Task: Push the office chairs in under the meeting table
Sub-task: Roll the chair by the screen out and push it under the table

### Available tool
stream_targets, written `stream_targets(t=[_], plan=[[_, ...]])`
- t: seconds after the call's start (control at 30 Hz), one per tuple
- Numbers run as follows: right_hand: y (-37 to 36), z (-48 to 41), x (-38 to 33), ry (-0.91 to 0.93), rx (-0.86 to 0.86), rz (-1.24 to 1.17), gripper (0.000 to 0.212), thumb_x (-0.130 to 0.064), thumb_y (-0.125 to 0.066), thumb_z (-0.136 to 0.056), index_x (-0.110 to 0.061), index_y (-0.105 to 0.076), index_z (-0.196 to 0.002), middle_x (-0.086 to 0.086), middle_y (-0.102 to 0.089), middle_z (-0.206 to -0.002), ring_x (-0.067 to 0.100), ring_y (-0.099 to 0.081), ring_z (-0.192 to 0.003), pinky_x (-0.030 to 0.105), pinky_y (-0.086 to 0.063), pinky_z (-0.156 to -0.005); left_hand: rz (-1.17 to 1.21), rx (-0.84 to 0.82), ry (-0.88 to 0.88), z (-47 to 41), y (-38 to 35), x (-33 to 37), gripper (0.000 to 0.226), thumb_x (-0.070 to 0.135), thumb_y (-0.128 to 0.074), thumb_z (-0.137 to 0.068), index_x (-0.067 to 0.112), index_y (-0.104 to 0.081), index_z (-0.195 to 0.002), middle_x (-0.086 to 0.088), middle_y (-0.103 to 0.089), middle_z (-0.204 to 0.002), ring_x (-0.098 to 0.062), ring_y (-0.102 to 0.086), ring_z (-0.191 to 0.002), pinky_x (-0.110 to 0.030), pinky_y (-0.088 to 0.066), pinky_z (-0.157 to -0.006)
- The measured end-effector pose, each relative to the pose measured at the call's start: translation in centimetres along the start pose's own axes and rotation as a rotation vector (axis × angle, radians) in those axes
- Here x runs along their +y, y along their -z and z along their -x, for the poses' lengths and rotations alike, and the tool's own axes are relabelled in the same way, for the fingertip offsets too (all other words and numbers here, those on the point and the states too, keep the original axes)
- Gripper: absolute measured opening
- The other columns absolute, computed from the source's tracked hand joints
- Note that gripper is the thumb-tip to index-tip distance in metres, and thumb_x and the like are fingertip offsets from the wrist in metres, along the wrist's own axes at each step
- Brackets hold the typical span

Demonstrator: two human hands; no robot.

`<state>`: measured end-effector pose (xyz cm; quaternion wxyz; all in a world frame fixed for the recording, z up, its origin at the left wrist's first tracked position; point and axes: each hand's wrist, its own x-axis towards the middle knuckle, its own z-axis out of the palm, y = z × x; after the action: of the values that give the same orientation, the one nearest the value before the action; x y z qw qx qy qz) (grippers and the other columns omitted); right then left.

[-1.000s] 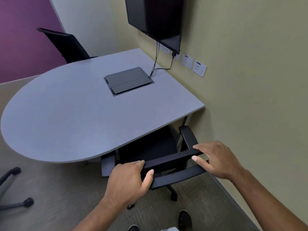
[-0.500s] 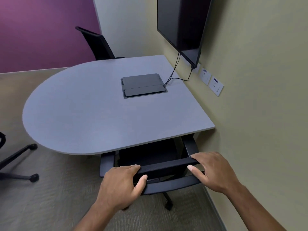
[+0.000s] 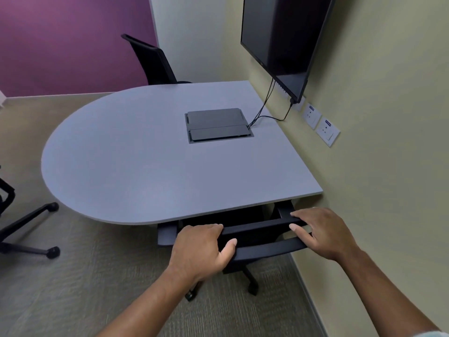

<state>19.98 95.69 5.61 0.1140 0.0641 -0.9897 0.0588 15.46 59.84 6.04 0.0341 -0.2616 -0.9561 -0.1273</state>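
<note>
A black office chair (image 3: 257, 235) stands at the near edge of the grey meeting table (image 3: 136, 161), its seat and armrests mostly hidden under the tabletop. My left hand (image 3: 204, 246) grips the left part of the chair's top back bar, thumb wrapped around it. My right hand (image 3: 320, 232) rests on the right end of the same bar, fingers over the top. A second black chair (image 3: 155, 62) stands at the table's far side, its seat hidden behind the tabletop. Only the base and wheels of a third chair (image 3: 26, 229) show at the left edge.
A dark cable hatch (image 3: 217, 125) is set in the tabletop, with cables running up to a wall-mounted screen (image 3: 284, 37). The yellow-green wall (image 3: 388, 166) with sockets runs close along the right side. Carpeted floor (image 3: 73, 288) lies to the left.
The near chair has slid further under the table with both hands on its back bar. My view has come closer to the table and turned left.
</note>
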Motion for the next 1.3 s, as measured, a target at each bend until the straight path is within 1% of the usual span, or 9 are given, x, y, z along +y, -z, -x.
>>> stream_targets(t=[0.17, 0.4, 0.53, 0.67, 0.77, 1.0, 1.17, 1.23, 1.3], plan=[[-0.3, -2.3, 0.9, -0.012, -0.02, -0.002, 0.058, -0.063, -0.043, -0.102, -0.021, -0.078, -0.121, -0.006, -0.08, -0.106, 0.022, -0.074, -0.097, 0.041, -0.057, -0.084, -0.001, 0.025, 0.001, -2.1, 0.0, -0.4, 0.055, 0.072, -0.035, -0.097, 0.027, -0.058, -0.076, 0.008, -0.056, -0.06, -0.011, -0.054, -0.056, -0.034, -0.048, -0.058], [-1.1, -5.6, 2.9, 0.016, -0.022, -0.018, 0.072, -0.074, -0.025, -0.104, -0.026, -0.077, -0.116, -0.014, -0.077, -0.097, 0.014, -0.068, -0.086, 0.036, -0.051, -0.076, -0.017, 0.017, 0.032, -5.3, -0.4, -0.6, 0.056, 0.072, -0.032, -0.097, 0.027, -0.059, -0.077, 0.008, -0.057, -0.06, -0.012, -0.052, -0.055, -0.033, -0.033, -0.062], [-1.7, -7.7, 4.1, 0.036, -0.009, -0.014, 0.063, -0.067, -0.036, -0.104, -0.021, -0.078, -0.116, -0.008, -0.08, -0.102, 0.019, -0.073, -0.091, 0.04, -0.055, -0.082, -0.034, -0.002, 0.044, -7.3, 0.0, -0.6, 0.057, 0.071, -0.033, -0.097, 0.025, -0.058, -0.076, 0.007, -0.057, -0.061, -0.011, -0.053, -0.056, -0.032, -0.041, -0.061], [-1.7, -9.0, 4.9, 0.055, -0.009, -0.016, 0.071, -0.073, -0.026, -0.105, -0.023, -0.077, -0.107, -0.008, -0.077, -0.093, 0.017, -0.069, -0.083, 0.04, -0.055, -0.078, -0.024, -0.016, 0.049, -8.8, 0.0, -0.6, 0.054, 0.069, -0.035, -0.099, 0.025, -0.058, -0.077, 0.006, -0.057, -0.061, -0.011, -0.054, -0.057, -0.032, -0.037, -0.058], [-2.2, -9.0, 5.2, 0.069, 0.018, -0.026, 0.073, -0.076, -0.022, -0.105, -0.025, -0.075, -0.102, -0.01, -0.075, -0.087, 0.016, -0.068, -0.079, 0.038, -0.055, -0.074, -0.036, -0.013, 0.06, -9.0, -0.1, -0.7, 0.054, 0.068, -0.033, -0.099, 0.025, -0.058, -0.078, 0.007, -0.056, -0.061, -0.011, -0.053, -0.057, -0.032, -0.04, -0.057], [-2.2, -9.2, 5.4, 0.079, 0.007, -0.025, 0.078, -0.077, -0.021, -0.104, -0.022, -0.076, -0.101, -0.005, -0.077, -0.09, 0.021, -0.071, -0.081, 0.041, -0.058, -0.076, -0.057, -0.026, 0.058, -9.1, -0.2, -0.6, 0.054, 0.067, -0.031, -0.099, 0.024, -0.057, -0.079, 0.006, -0.058, -0.064, -0.013, -0.054, -0.06, -0.032, -0.035, -0.057], [-2.2, -8.9, 5.2, 0.052, 0.003, -0.071, 0.085, -0.079, -0.023, -0.102, -0.017, -0.076, -0.128, 0.0, -0.08, -0.118, 0.025, -0.075, -0.105, 0.046, -0.057, -0.092, -0.096, -0.045, 0.09, -9.1, -0.3, -0.6, 0.057, 0.07, -0.028, -0.099, 0.026, -0.062, -0.087, 0.006, -0.064, -0.07, -0.015, -0.059, -0.066, -0.035, -0.048, -0.062], [-2.0, -8.8, 5.0, 0.04, -0.016, -0.092, 0.089, -0.081, -0.022, -0.101, -0.016, -0.07, -0.137, 0.003, -0.077, -0.129, 0.028, -0.074, -0.114, 0.049, -0.057, -0.097, -0.057, -0.023, 0.087, -8.9, -0.5, -0.6, 0.057, 0.07, -0.03, -0.1, 0.025, -0.065, -0.093, 0.006, -0.07, -0.08, -0.015, -0.064, -0.076, -0.037, -0.051, -0.067], [-1.6, -8.6, 4.8, 0.024, -0.033, -0.112, 0.088, -0.081, -0.025, -0.099, -0.016, -0.065, -0.144, 0.004, -0.073, -0.139, 0.029, -0.07, -0.124, 0.051, -0.054, -0.103, -0.037, 0.01, 0.064, -8.8, -1.0, -0.8, 0.063, 0.066, -0.034, -0.103, 0.021, -0.071, -0.128, 0.002, -0.076, -0.127, -0.022, -0.067, -0.122, -0.043, -0.057, -0.095]])
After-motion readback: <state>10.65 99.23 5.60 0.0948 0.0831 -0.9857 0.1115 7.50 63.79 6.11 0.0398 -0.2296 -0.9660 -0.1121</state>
